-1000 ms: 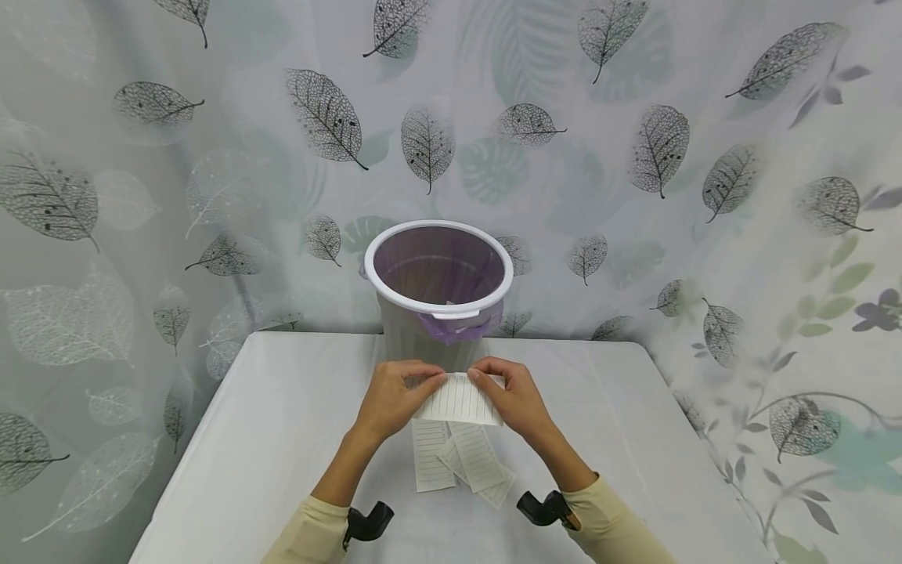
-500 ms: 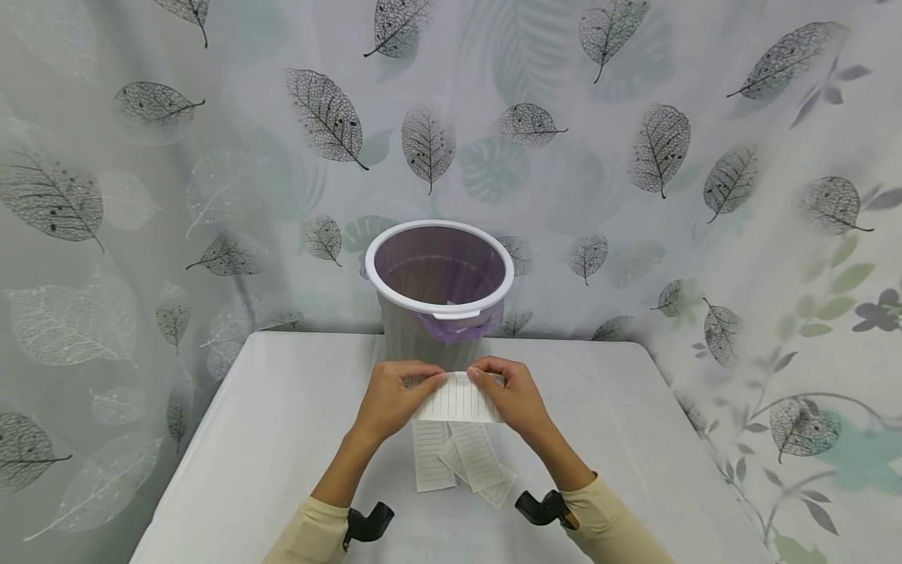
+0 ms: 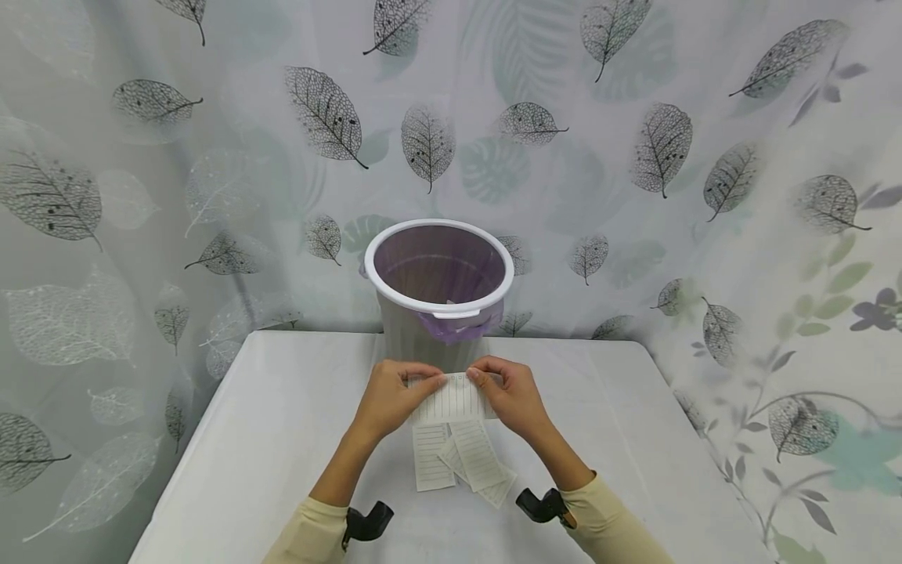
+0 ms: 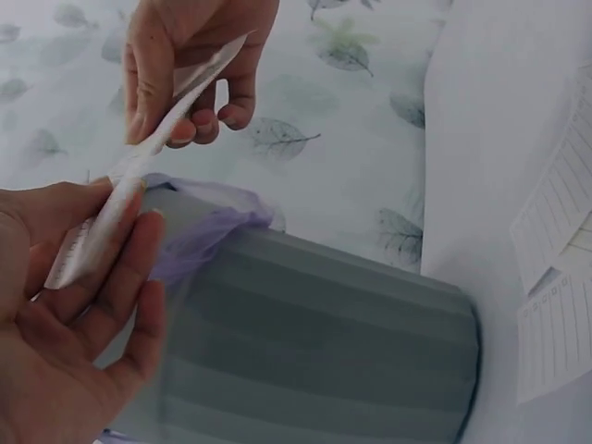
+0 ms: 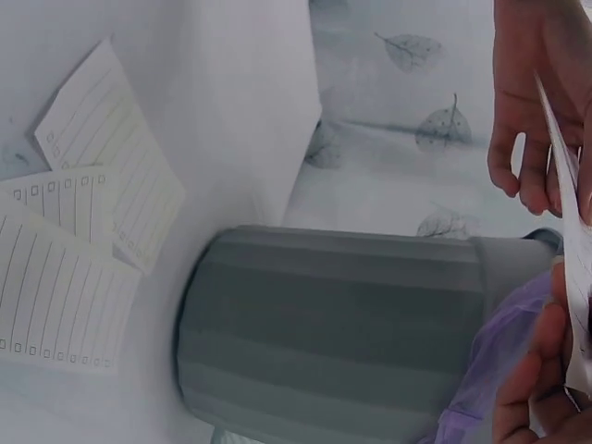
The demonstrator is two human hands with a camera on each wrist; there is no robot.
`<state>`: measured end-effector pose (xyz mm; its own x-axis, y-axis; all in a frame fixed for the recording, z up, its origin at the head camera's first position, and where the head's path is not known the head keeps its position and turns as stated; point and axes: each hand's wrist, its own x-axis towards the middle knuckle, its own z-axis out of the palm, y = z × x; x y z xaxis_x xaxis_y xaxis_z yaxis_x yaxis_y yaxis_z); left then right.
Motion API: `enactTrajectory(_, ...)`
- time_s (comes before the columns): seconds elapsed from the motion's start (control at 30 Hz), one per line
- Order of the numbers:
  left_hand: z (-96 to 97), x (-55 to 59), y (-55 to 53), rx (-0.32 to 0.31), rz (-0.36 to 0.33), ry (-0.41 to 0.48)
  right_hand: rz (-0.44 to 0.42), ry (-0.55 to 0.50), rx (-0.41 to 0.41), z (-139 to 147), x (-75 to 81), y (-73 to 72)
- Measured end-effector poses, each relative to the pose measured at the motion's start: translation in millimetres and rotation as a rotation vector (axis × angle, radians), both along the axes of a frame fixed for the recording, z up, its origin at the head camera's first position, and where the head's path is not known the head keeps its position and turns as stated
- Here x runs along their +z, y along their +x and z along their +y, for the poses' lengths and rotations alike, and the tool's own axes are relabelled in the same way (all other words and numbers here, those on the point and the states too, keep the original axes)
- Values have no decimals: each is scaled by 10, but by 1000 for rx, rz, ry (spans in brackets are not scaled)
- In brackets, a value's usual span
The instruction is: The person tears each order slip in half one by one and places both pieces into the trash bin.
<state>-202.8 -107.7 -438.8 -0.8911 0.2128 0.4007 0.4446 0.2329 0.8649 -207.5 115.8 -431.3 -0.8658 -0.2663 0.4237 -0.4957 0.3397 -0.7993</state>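
Observation:
Both hands pinch the top edge of a white ruled paper slip between thumbs and fingers. In the head view my left hand is on its left side and my right hand on its right, thumbs close together near the middle. The left wrist view shows the slip nearly edge-on, running from the left hand up to the right hand. Below the held slip, several similar slips with lines and small checkboxes lie overlapping on the table.
A grey bin with a white rim and a purple liner bag stands just beyond the hands, at the back of the white-covered table. Behind it hangs a leaf-patterned curtain.
Both hands stay almost in place. The held slip's tilt has changed a little, and its lower right corner shows less beside the right hand.

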Motion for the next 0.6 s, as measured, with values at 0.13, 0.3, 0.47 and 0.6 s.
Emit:
enactTrajectory(0.13,-21,3,-6,-8,-54,16,65,29,-5,-52,148,90)
enactTrajectory(0.3,-30,-2,-6,-17,-71,38,-8,-11,7,-85,281,170)
enactTrajectory(0.47,-23,10,10,-23,-69,59,-62,-41,1,-95,279,171)
enactTrajectory(0.6,-16,27,25,-16,-62,78,-78,-53,-16,-112,283,175)
